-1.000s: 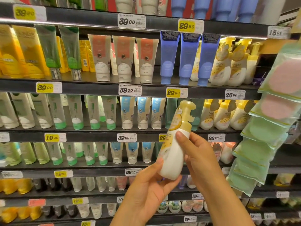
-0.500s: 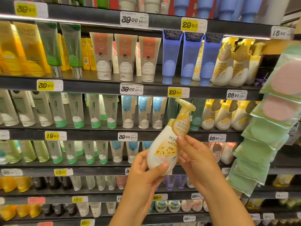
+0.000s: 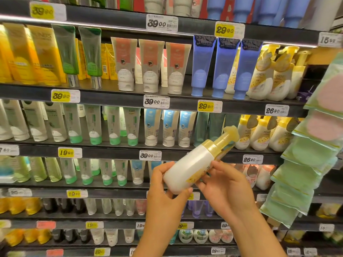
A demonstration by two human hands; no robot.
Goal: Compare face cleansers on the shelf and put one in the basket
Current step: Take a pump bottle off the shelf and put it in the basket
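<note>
1. Pump bottle (image 3: 187, 169) at lower centre of frame, tilted, pump head toward upper right.
2. Left hand (image 3: 163, 191) clasping base; right hand (image 3: 226, 184) gripping lower side.
3. Shelf (image 3: 115, 99) behind, stocked with tubes.

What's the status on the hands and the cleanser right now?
Both hands, left and right, grip the pump bottle. Bottle tilted, pump up-right, plain back showing. No basket in view.

Pump bottle (image 3: 193, 164) before shelf (image 3: 111, 153), between hands
</note>
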